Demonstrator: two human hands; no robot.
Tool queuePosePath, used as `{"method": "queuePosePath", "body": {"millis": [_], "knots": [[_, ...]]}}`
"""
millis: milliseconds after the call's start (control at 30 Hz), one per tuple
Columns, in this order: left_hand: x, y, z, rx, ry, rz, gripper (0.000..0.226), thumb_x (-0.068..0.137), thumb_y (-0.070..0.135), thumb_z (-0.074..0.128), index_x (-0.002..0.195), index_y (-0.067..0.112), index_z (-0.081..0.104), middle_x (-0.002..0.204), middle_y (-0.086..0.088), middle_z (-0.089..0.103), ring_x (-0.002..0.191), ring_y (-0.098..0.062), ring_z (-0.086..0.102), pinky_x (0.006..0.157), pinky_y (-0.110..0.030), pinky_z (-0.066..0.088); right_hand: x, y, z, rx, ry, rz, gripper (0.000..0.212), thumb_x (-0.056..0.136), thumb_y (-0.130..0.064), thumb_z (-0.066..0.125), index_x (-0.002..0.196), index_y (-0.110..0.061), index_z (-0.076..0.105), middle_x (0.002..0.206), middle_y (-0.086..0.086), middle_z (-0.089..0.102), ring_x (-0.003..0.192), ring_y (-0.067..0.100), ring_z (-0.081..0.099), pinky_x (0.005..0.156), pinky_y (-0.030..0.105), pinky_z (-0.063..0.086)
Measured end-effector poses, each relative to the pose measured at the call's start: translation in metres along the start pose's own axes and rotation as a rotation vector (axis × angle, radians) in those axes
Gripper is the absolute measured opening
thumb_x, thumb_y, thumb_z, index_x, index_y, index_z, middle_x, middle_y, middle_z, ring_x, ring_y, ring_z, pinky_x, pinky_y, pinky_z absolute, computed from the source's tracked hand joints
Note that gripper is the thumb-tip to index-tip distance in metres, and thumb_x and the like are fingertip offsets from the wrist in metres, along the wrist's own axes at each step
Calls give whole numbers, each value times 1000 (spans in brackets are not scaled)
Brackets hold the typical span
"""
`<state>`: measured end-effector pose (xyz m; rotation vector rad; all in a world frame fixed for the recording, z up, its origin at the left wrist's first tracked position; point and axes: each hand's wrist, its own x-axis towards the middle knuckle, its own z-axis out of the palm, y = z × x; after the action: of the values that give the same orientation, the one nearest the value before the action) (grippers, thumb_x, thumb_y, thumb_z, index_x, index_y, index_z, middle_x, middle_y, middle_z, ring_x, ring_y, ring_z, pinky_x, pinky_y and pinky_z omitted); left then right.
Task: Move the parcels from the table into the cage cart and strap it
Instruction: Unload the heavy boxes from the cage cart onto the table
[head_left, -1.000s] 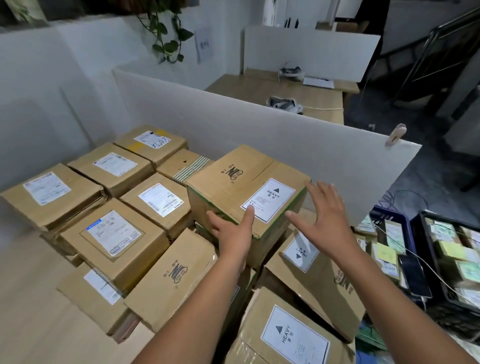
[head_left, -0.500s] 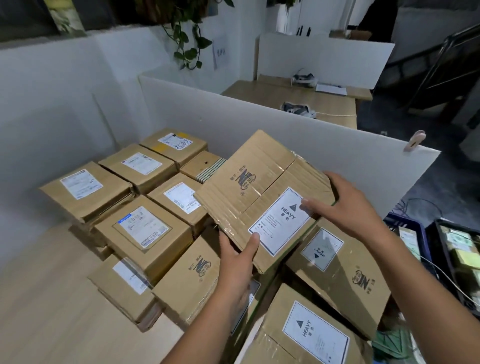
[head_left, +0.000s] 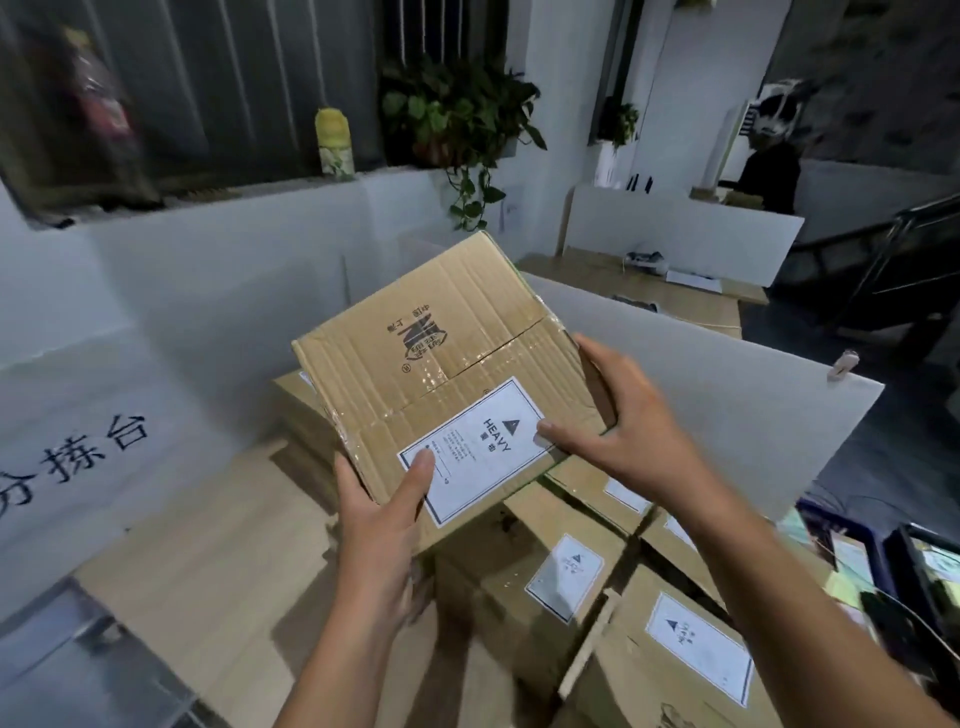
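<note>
Held tilted in the air over the pile: box marked HEAVY. Left hand clamped on the near corner, right hand on the right edge. Probably weighty, gripped only at the edges; could slip or twist out and drop onto the pile.

Left hand, right hand round parcel

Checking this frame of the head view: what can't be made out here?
- Left hand fingers: under the lifted parcel, hidden by it; only the thumb shows.
- HEAVY label fine print: too small and blurred to read.
- Parcels on the table behind the lifted one: mostly hidden by it.
- Cage cart: nowhere in the head view.
</note>
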<state>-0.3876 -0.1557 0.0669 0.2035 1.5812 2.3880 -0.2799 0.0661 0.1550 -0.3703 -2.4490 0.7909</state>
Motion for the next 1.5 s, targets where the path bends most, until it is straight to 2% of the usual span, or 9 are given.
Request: {"method": "queuePosePath", "body": {"millis": [100, 233, 400, 567, 800, 967, 1100, 1300, 1500], "knots": [[-12, 41, -71, 20, 90, 129, 71, 83, 30, 89, 138, 51, 50, 130, 10, 73, 118, -20, 72, 106, -54, 52, -4, -64, 54, 87, -52, -74, 92, 66, -76, 71, 147, -53, 33, 136, -21, 49, 117, -1, 49, 91, 16, 41], [-38, 84, -174, 52, 278, 214, 88, 70, 43, 91, 144, 52, 45, 133, 12, 71, 118, -17, 72, 106, -53, 53, -11, -148, 130, 193, -140, -170, 83, 70, -68, 77, 140, -51, 36, 136, -16, 52, 118, 5, 54, 94, 32, 50], [-92, 113, -297, 120, 511, 317, 84, 68, 45, 95, 139, 52, 50, 125, 14, 74, 114, -16, 73, 95, -44, 60, -30, -243, 228, 253, -323, -315, 89, 78, -57, 83, 151, -43, 35, 139, -17, 46, 121, -10, 44, 101, 16, 38], [-173, 120, -405, 137, 804, 302, 113, 69, 46, 91, 159, 53, 23, 157, 12, 51, 140, -16, 53, 119, -50, 41, -78, -329, 336, 321, -625, -441, 101, 81, -55, 81, 161, -46, 21, 144, -13, 41, 125, -1, 43, 102, 23, 34], [-290, 104, -520, 197, 1191, 234, 106, 78, 47, 86, 162, 49, 20, 157, 10, 51, 142, -14, 52, 121, -46, 39, -176, -431, 476, 372, -984, -629, 102, 81, -58, 79, 162, -44, 18, 152, -17, 38, 123, -14, 33, 105, 19, 27], [-344, 78, -573, 116, 1423, 164, 109, 76, 48, 86, 163, 47, 19, 158, 12, 49, 142, -15, 51, 119, -50, 40, -238, -484, 547, 343, -1215, -729, 107, 82, -56, 79, 162, -46, 10, 141, -14, 36, 138, 12, 41, 109, 28, 34], [-367, 54, -601, -44, 1632, 165, 93, 68, 53, 90, 146, 59, 40, 134, 22, 67, 120, -9, 68, 105, -51, 53, -274, -529, 586, 303, -1319, -887, 106, 71, -71, 70, 155, -59, 7, 134, -18, 32, 133, 12, 39, 111, 37, 40], [-382, 40, -607, -128, 1957, 156, 88, 72, 58, 90, 147, 54, 42, 137, 20, 66, 124, -7, 65, 110, -50, 49, -320, -572, 629, 311, -1448, -1153, 106, 78, -62, 80, 158, -52, 11, 137, -17, 28, 131, 12, 35, 100, 33, 47], [-385, 22, -622, -236, 2145, 57, 90, 76, 54, 90, 148, 60, 36, 138, 21, 64, 125, -10, 64, 110, -49, 50, -361, -591, 690, 318, -1736, -1177, 102, 82, -59, 77, 153, -63, 4, 129, -24, 25, 129, 7, 40, 89, 14, 50]]}}
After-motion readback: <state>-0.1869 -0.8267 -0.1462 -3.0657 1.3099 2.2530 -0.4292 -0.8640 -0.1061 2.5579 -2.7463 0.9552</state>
